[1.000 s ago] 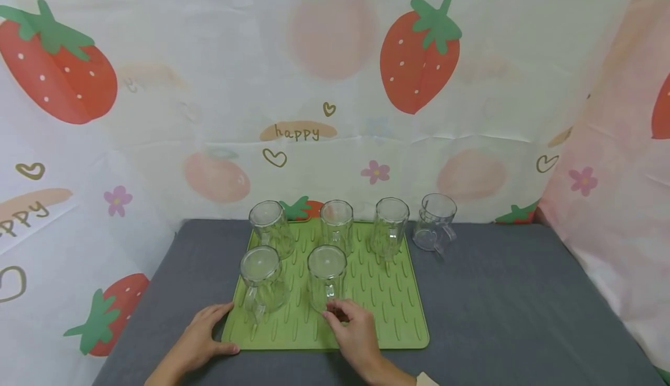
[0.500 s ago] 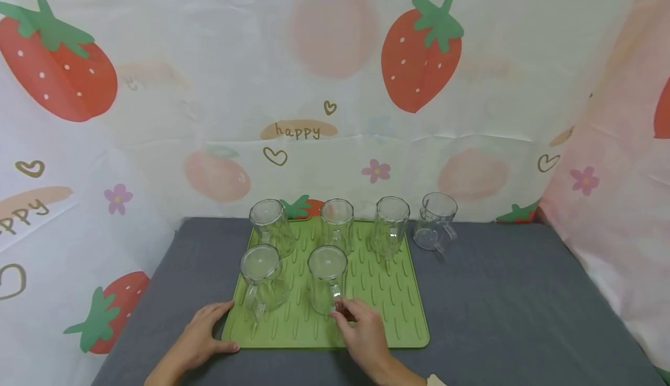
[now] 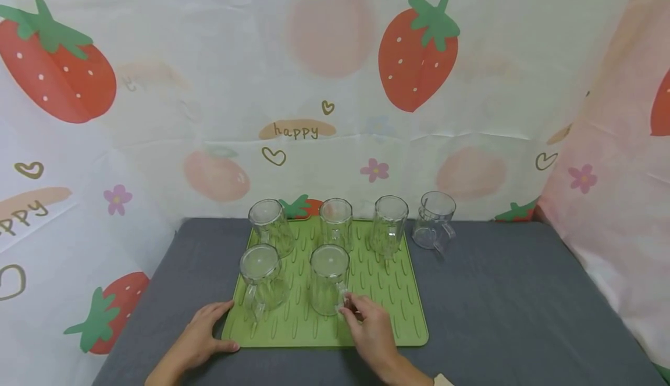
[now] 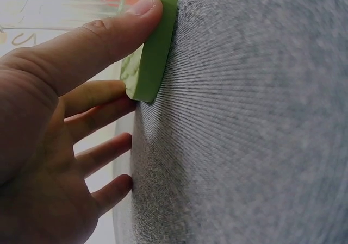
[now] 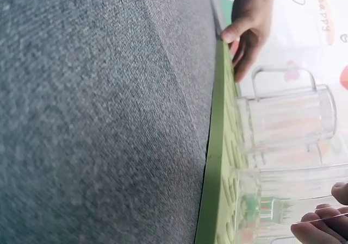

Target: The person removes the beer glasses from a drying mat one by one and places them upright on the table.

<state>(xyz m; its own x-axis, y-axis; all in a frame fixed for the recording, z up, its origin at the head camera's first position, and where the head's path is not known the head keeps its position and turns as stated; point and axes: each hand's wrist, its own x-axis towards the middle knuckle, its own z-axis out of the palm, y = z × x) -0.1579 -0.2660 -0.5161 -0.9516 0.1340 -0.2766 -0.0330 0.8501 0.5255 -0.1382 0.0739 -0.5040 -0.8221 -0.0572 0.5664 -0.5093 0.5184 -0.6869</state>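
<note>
My right hand (image 3: 374, 331) pinches the handle of a clear glass mug (image 3: 327, 278), which stands upside down on the green ridged mat (image 3: 384, 310). In the right wrist view, only the fingertips (image 5: 315, 230) of that hand show, at the lower right. My left hand (image 3: 193, 339) spans the mat's front left corner with its fingers extended. Its thumb (image 4: 144, 7) lies along the front edge, as the left wrist view shows, and its index finger touches the side. Another inverted mug (image 3: 264, 278) stands just left of the held one.
Behind, a row of three inverted mugs (image 3: 271, 229) lines the mat's far edge. Off the mat at the back right, one glass mug (image 3: 434, 223) stands upright on the grey cloth (image 3: 502, 304). A strawberry-print curtain (image 3: 335, 95) encloses the back and sides.
My right hand has shifted slightly right with the mug's handle, so the mug has turned and its handle now points to the front right. The left hand stays put.
</note>
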